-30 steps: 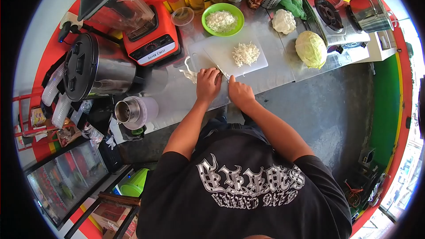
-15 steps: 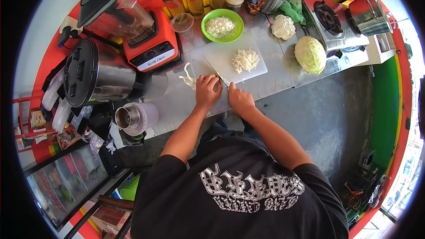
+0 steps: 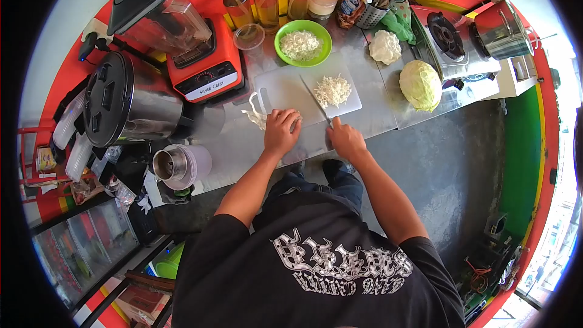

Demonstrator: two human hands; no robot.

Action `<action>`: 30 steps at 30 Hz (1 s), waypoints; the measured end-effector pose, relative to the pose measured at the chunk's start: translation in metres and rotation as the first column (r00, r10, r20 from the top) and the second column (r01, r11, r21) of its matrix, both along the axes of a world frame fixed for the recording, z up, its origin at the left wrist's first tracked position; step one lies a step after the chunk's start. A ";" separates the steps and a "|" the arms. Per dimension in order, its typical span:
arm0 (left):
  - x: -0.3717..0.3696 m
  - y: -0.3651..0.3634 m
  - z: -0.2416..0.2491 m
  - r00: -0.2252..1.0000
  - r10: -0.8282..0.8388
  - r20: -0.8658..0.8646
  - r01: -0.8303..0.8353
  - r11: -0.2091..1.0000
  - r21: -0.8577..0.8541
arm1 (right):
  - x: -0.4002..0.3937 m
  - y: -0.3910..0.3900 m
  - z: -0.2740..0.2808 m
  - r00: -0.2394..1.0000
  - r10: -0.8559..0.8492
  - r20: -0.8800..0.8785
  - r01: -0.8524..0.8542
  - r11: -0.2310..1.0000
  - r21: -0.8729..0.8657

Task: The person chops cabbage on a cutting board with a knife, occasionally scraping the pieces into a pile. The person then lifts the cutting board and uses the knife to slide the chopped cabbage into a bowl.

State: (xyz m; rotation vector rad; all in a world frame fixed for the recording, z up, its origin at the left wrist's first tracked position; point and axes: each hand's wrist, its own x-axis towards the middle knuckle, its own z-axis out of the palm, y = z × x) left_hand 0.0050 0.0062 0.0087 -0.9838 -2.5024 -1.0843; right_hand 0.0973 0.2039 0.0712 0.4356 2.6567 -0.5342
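Observation:
My right hand (image 3: pixel 347 140) is closed around the handle of a knife (image 3: pixel 314 95), whose blade lies slantwise over the white cutting board (image 3: pixel 276 88), left of a heap of shredded cabbage (image 3: pixel 333 91). At the board's near edge, my left hand (image 3: pixel 282 131) presses down with curled fingers on a pale piece of cabbage, mostly hidden beneath them. Loose cabbage strips (image 3: pixel 255 115) lie on the steel table just left of that hand. Behind the board stands a green bowl (image 3: pixel 328 39) holding more shredded cabbage.
To the right are a whole cabbage (image 3: pixel 420 86), a smaller pale cabbage head (image 3: pixel 385 47) and a gas stove (image 3: pixel 452 64). A red blender (image 3: pixel 206 64), a large lidded pot (image 3: pixel 149 94) and a lilac container (image 3: pixel 197 164) stand left. Pump bottles (image 3: pixel 265 3) line the back.
My right hand has moved the knife to the right, away from my left fingers and up to the shredded heap. My left hand stays near the board's edge, its fingers bunched closer.

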 end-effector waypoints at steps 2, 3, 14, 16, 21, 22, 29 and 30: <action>0.000 0.001 0.002 1.000 0.002 0.003 -0.003 1.000 0.007 | -0.002 0.002 0.000 1.000 -0.001 -0.014 0.001 1.000 -0.005; 0.000 0.001 0.001 1.000 0.006 0.008 -0.006 1.000 0.015 | -0.003 0.002 0.002 1.000 -0.002 -0.027 0.001 1.000 -0.010; 0.001 0.000 -0.002 0.999 0.022 0.046 -0.022 1.000 -0.011 | 0.003 -0.045 0.004 0.996 0.082 -0.043 -0.085 0.994 -0.064; 0.001 0.000 -0.004 0.998 0.022 0.051 -0.021 1.000 -0.007 | 0.003 -0.048 0.006 0.997 0.069 -0.045 -0.072 0.995 -0.066; -0.001 0.000 -0.007 0.999 0.034 0.007 -0.034 0.999 -0.024 | 0.003 -0.052 0.005 0.995 0.088 -0.040 -0.090 0.994 -0.057; -0.001 0.000 -0.008 0.999 0.035 0.009 -0.035 0.999 -0.026 | 0.003 -0.053 0.004 0.995 0.089 -0.039 -0.091 0.994 -0.059; 0.000 -0.002 -0.003 1.000 0.015 0.007 -0.015 1.000 0.016 | 0.002 -0.051 0.003 0.997 0.075 -0.024 -0.076 0.996 -0.043; -0.001 -0.002 -0.003 1.000 0.015 0.016 -0.015 1.000 0.007 | 0.002 -0.051 0.004 0.997 0.078 -0.026 -0.080 0.996 -0.044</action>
